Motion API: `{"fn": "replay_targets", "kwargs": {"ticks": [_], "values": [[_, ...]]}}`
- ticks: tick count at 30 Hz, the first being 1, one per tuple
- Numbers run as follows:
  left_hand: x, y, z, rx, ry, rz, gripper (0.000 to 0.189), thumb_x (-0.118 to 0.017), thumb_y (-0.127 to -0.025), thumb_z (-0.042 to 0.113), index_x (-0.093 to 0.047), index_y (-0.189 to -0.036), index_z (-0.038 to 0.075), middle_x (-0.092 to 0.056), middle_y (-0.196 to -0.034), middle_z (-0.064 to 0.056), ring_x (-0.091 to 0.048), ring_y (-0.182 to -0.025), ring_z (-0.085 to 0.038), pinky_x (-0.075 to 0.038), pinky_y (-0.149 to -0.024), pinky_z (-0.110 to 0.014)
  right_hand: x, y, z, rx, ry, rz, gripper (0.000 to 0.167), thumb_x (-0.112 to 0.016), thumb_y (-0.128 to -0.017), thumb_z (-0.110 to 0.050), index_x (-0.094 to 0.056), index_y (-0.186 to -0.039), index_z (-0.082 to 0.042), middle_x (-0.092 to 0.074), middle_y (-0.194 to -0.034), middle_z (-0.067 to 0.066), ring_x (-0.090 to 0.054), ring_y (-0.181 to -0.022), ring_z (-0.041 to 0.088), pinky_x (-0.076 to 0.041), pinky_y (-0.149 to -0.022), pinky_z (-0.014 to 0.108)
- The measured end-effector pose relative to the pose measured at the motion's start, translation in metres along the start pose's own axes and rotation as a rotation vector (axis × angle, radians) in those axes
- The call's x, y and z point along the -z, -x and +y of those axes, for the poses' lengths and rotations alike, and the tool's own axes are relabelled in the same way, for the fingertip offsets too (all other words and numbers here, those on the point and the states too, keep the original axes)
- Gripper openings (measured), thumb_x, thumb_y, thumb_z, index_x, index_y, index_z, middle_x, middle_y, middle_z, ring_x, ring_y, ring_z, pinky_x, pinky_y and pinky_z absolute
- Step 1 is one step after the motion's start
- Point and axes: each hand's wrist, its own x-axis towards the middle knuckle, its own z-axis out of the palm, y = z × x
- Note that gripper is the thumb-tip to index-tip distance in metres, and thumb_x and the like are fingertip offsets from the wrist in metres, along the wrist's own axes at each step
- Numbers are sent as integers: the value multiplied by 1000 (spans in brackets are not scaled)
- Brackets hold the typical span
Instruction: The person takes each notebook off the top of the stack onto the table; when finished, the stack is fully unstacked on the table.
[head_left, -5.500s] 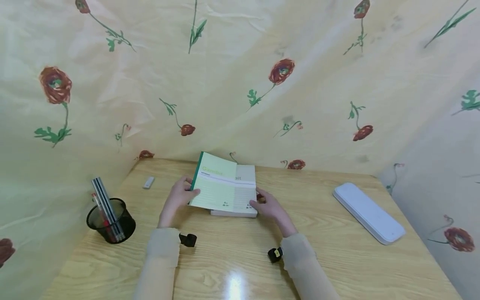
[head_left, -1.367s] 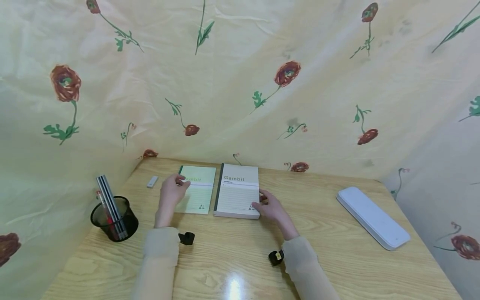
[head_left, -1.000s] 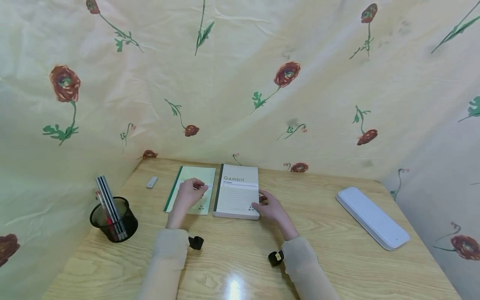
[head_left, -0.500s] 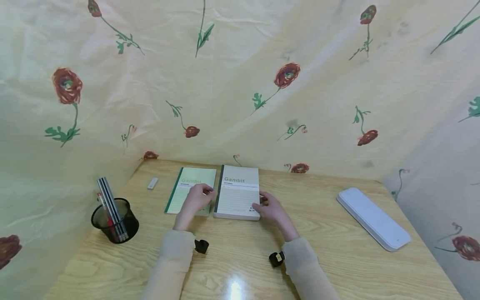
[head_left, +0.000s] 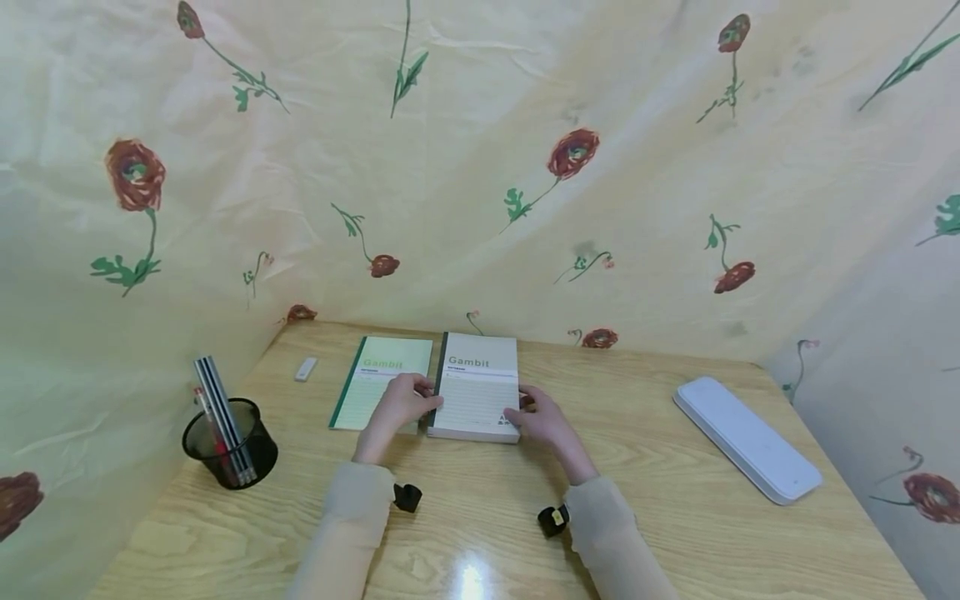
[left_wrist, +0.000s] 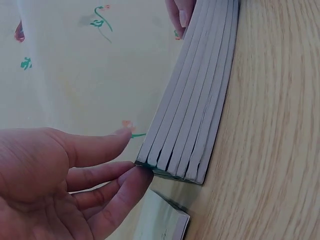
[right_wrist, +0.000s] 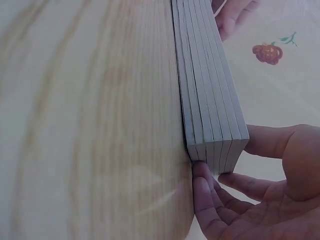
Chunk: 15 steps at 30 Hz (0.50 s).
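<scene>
A thick stack of notebooks (head_left: 476,379) with a pale "Gambit" cover and dark spines lies on the table. My right hand (head_left: 542,417) grips its right side near the front corner, thumb on the top cover and fingers along the edges (right_wrist: 215,155). At the left side my left hand (head_left: 405,402) has its fingertips touching the spines (left_wrist: 167,172). Its thumb reaches just over the top cover's edge. Left of the stack lies a thin light-green notebook (head_left: 375,375) with a green spine, partly hidden by my left hand.
A black mesh pen cup (head_left: 258,450) with striped pencils and a red pen stands at the left. A small white eraser-like block (head_left: 305,369) lies at the back left. On the right is a long white case (head_left: 742,442). A flowered cloth (head_left: 480,167) hangs behind the table.
The green notebook, earlier held over the stack, now lies to its left. My left hand has let it go and moved right to the stack's spines. My right hand has stayed at the stack.
</scene>
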Motion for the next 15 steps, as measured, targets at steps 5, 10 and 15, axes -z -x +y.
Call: {"fn": "replay_targets", "kwargs": {"ticks": [5, 10, 15], "values": [[-3, 0, 0, 23, 5, 1, 32, -75, -88, 8, -65, -116, -5, -66, -96, -10, -62, -90, -24, -55, -77, -36, -1, -1, 1, -9, -4, 6, 54, -67, -94, -12, -48, -141, 5, -57, -118, 21, -55, -105, 33, -50, -79, 38], [-4, -1, -1, 46, -3, -4, 34, -74, -88, 5, -64, -118, -7, -66, -96, -9, -63, -92, -24, -55, -77, -35, -2, -1, 2, -19, -11, 7, 54, -66, -95, -14, -47, -142, 4, -56, -119, 21, -55, -105, 33, -52, -76, 38], [-5, -1, -2, 51, -17, -8, 35, -74, -88, 6, -64, -119, -7, -66, -97, -10, -63, -93, -25, -54, -80, -37, -1, 0, 1, -25, 2, 9, 56, -67, -96, -21, -47, -142, 4, -58, -114, 20, -55, -101, 30, -50, -78, 39]]}}
